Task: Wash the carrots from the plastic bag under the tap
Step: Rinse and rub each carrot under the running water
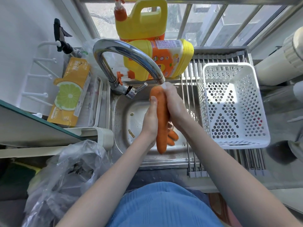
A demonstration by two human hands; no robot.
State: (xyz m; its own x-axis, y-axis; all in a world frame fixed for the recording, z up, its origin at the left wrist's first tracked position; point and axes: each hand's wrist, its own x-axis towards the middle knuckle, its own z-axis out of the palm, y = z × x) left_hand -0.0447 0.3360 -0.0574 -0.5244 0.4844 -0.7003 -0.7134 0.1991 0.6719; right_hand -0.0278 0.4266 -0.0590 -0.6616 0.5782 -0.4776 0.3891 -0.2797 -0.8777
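A long orange carrot (pixel 161 118) stands almost lengthwise over the steel sink (pixel 121 112), its thick end just under the spout of the chrome tap (pixel 131 53). My left hand (pixel 150 120) grips the carrot from the left, thumb on its upper part. My right hand (pixel 174 107) wraps it from the right, fingertips up at the spout where water runs over them. Two smaller carrots (pixel 172 136) lie on the sink floor beneath. The crumpled clear plastic bag (pixel 68 174) sits on the counter at the lower left.
A white perforated basket (pixel 229 104) rests on a roll-up steel rack (pixel 193 76) across the sink's right side. Two yellow detergent jugs (pixel 147 22) stand behind the tap. A yellow lemon-print box (pixel 70 94) lies at the left. Small scraps dot the sink floor.
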